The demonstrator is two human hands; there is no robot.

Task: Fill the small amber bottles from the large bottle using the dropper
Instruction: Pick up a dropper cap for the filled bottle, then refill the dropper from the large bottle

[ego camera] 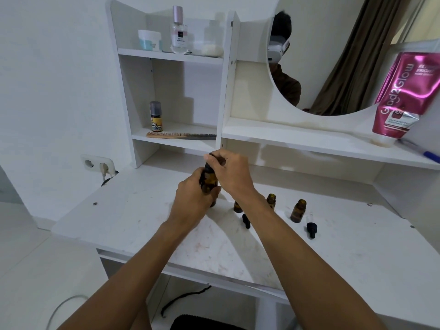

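My left hand (194,198) grips the body of the large amber bottle (210,182), which stands on the white desk (133,217). Above it my right hand (229,171) pinches the black dropper top (209,166) at the bottle's neck. Three small amber bottles stand uncapped to the right: one (237,206) partly hidden by my right forearm, one (271,200) behind it, one (298,210) farther right. Two black dropper caps (246,220) (311,229) lie on the desk near them.
A shelf unit rises behind the desk with a comb (181,135) and a small bottle (156,116). A pink tube (402,96) leans on the ledge at the right, under a round mirror (333,55). A wall socket (98,165) sits at the left.
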